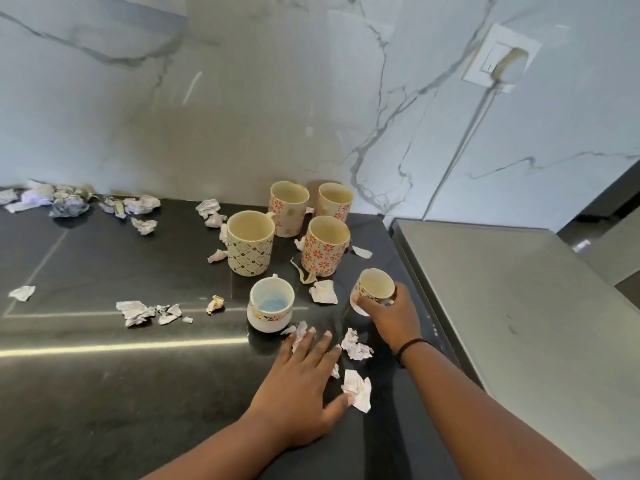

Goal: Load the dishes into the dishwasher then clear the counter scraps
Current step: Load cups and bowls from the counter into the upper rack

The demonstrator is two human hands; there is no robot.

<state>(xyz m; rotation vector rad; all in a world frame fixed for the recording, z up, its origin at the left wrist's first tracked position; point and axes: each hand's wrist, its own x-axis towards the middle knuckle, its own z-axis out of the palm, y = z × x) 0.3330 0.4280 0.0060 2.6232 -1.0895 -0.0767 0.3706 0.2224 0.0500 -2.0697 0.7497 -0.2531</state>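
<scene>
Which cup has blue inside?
The small white cup nearest the left hand. Its bottom shows blue; the four tall mugs and the cup gripped by the right hand look cream inside.

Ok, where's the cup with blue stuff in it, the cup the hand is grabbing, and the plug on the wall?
Blue cup (271, 308): head view, on its inner wall above the blue residue.
Held cup (377, 285): head view, on its inside, near the rim.
Plug (509, 65): head view, on the plug's body in the socket.

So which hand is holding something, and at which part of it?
The right hand grips the small cup around its side, tilted. The left hand lies flat, holding nothing.
</scene>
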